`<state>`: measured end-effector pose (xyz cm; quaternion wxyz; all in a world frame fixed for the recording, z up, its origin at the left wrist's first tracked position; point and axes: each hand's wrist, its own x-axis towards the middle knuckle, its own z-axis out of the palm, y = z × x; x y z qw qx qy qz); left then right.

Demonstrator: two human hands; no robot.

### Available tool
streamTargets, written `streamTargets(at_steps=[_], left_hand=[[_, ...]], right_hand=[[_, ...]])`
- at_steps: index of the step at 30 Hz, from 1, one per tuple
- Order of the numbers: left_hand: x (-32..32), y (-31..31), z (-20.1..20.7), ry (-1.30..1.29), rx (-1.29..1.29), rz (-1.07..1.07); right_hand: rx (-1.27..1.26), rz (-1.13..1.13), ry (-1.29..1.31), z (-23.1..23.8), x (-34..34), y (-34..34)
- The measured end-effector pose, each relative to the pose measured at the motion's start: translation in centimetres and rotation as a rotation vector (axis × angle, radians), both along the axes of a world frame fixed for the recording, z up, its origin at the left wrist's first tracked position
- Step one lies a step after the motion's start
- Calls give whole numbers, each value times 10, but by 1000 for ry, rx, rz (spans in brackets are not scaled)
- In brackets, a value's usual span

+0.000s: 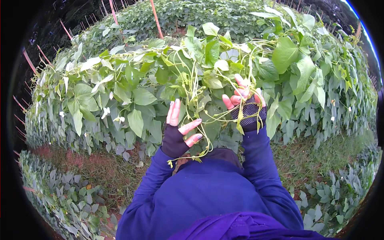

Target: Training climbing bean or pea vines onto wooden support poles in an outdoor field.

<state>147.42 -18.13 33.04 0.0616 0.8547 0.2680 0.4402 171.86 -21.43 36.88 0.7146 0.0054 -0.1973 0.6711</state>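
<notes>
My left hand (179, 130), in a dark fingerless glove, has its fingers spread beside several hanging pale-green vine stems. One long tendril (209, 146) loops past its fingertips and down over my sleeve. Farther right, my right hand (247, 105) shows the dotted face of its glove. Its bare fingers are partly curled, and thin bean-like vine stems (224, 116) run across and between them. The stems hang from a leafy vine row (136, 96) in front of me, and leaves cover part of where they come from.
White flowers (105, 113) dot the foliage on the left. Reddish stakes (156, 19) rise behind the row. A grassy strip (116, 176) with bare soil runs on both sides of me, and more low leafy plants (72, 200) grow behind it.
</notes>
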Motion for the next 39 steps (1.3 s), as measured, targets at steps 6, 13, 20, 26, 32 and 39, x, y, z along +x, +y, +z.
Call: streamTargets(at_steps=[6, 13, 20, 26, 32, 39], left_hand=[[-13, 6, -17, 46, -159, -169], [-28, 21, -29, -249, -599, -290], [-18, 43, -38, -917, -1338, -737], [33, 50, -10, -769, -1596, -1332], [53, 45, 29, -752, -1482, -1382], [37, 41, -10, -735, -1701, -1565]], right_hand=[[42, -49, 97, -13, 17, -13], [169, -151, 7, -25, 57, -31], [153, 15, -68, -34, 65, -47], [23, 8, -218, -59, 65, -48], [-58, 24, -135, -69, 60, -45], [14, 43, -13, -74, 61, -49]])
